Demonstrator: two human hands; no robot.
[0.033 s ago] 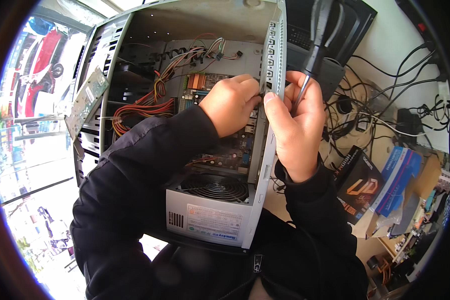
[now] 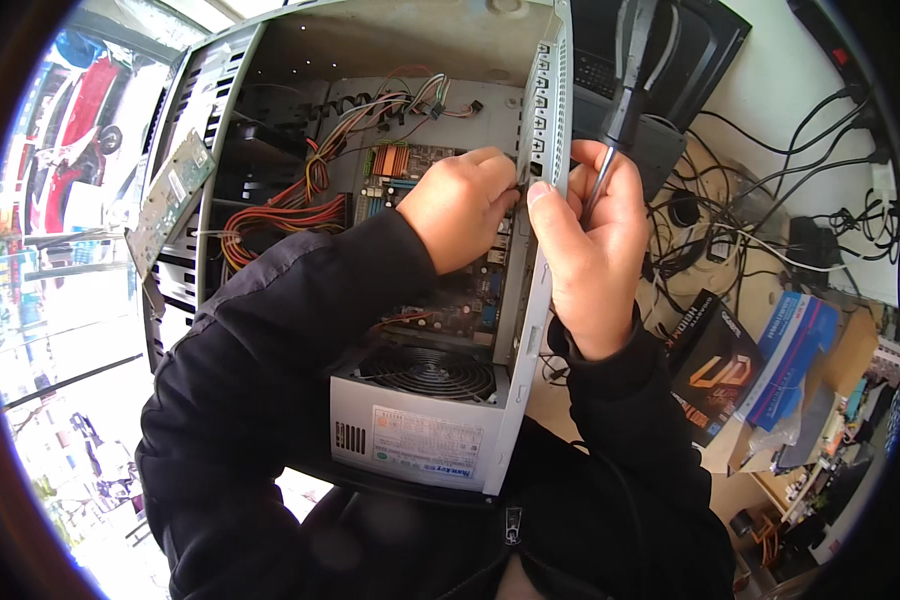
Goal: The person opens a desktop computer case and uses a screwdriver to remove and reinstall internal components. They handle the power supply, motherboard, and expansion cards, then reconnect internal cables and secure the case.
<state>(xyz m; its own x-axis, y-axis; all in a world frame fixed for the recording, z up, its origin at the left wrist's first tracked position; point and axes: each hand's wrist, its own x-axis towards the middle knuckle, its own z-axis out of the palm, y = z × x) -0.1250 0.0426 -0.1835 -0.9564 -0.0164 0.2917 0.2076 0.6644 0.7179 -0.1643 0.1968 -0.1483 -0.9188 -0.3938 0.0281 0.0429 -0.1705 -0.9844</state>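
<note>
An open computer case [image 2: 535, 340] lies in front of me with its inside facing up. My left hand [image 2: 462, 212] reaches into it over the motherboard [image 2: 410, 165], fingers curled and pinched against the inner side of the slotted rear panel. Whatever those fingertips hold is hidden. On the outer side of the same panel, my right hand [image 2: 600, 250] rests its thumb on the metal edge near the left fingertips. A screwdriver [image 2: 622, 120] is tucked in its curled fingers, handle pointing up and away, with the tip hidden in the palm.
The power supply [image 2: 410, 425] with its fan sits at the case's near end. Bundled wires [image 2: 280, 228] cross the left bay. A green circuit board [image 2: 170, 200] leans on the left frame. Tangled black cables [image 2: 730, 220], a black box [image 2: 710, 370] and a blue box [image 2: 790, 365] lie at right.
</note>
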